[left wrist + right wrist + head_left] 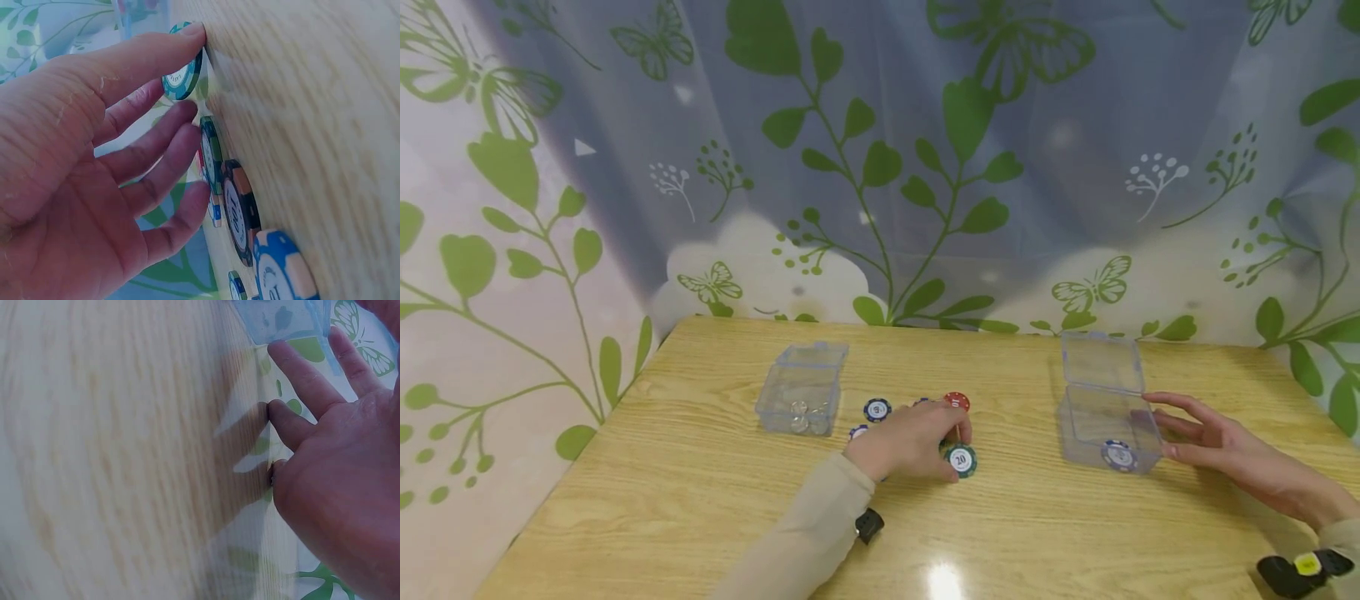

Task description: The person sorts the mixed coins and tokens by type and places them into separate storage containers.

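Note:
My left hand (913,442) reaches over a loose group of poker chips in the middle of the table. Its thumb and index finger pinch a green poker chip marked 20 (961,460) at the edge, and the left wrist view shows this green chip (182,78) between them. Below the other fingers lie more chips, among them a black chip (240,212) and a blue chip (275,265). My right hand (1232,450) has its fingers spread, fingertips right at the right side of a clear plastic box (1078,433) with its lid raised. A blue-and-white chip (1120,455) lies inside it.
Left of the chips stands another clear box (775,400) with its lid up, holding several silver coins (801,415). A blue chip (877,409) and a red chip (957,402) lie near my left hand. A patterned curtain (880,167) hangs behind the wooden table (662,467).

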A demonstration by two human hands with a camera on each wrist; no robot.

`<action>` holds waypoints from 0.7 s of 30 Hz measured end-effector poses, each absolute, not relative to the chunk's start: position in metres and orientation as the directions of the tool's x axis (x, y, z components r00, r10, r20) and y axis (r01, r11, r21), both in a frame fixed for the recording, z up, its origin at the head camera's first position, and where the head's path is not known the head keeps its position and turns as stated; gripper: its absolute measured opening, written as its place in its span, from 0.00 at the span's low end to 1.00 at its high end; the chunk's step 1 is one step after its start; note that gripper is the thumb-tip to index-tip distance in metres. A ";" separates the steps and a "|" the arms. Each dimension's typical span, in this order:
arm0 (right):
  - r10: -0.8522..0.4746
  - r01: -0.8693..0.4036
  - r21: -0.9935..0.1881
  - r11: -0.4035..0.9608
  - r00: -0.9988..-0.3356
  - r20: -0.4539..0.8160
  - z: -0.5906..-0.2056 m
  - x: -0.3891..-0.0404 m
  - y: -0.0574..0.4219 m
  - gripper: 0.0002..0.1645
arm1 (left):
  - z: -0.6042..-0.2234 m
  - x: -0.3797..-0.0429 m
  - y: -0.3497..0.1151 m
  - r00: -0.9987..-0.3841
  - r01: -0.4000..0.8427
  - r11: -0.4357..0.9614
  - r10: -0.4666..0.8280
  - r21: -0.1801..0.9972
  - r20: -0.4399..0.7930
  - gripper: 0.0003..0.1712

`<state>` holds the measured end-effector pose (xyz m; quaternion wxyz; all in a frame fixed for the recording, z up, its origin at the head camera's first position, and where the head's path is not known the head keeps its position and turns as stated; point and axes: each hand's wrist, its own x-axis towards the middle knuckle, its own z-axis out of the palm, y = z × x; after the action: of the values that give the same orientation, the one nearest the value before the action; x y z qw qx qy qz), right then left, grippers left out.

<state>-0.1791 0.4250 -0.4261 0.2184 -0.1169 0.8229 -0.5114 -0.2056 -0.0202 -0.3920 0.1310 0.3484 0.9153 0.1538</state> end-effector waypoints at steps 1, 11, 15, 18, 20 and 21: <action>-0.414 0.034 -0.893 0.449 -0.877 -0.242 -0.426 -0.179 0.425 0.42 | -0.392 -0.206 -0.020 -0.719 0.597 0.707 0.681 0.380 -0.136 0.21; -0.399 0.055 -0.893 0.447 -0.881 -0.254 -0.424 -0.178 0.423 0.43 | -0.397 -0.208 -0.024 -0.682 0.584 0.634 0.722 0.506 -0.119 0.23; -0.406 0.051 -0.894 0.445 -0.878 -0.252 -0.425 -0.178 0.424 0.43 | -0.399 -0.209 -0.025 -0.668 0.587 0.614 0.736 0.527 -0.113 0.23; -0.407 0.053 -0.894 0.444 -0.878 -0.254 -0.426 -0.178 0.425 0.43 | -0.400 -0.210 -0.026 -0.657 0.597 0.605 0.746 0.527 -0.113 0.23; -0.406 0.054 -0.894 0.445 -0.877 -0.255 -0.426 -0.178 0.425 0.43 | -0.400 -0.211 -0.026 -0.647 0.606 0.597 0.755 0.526 -0.111 0.23; -0.405 0.054 -0.894 0.445 -0.878 -0.255 -0.426 -0.178 0.424 0.43 | -0.400 -0.212 -0.026 -0.641 0.610 0.591 0.759 0.528 -0.109 0.23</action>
<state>-0.1784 0.4244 -0.4263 0.2227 -0.1070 0.8202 -0.5159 -0.2117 -0.0261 -0.3997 0.1641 0.3904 0.8767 0.2282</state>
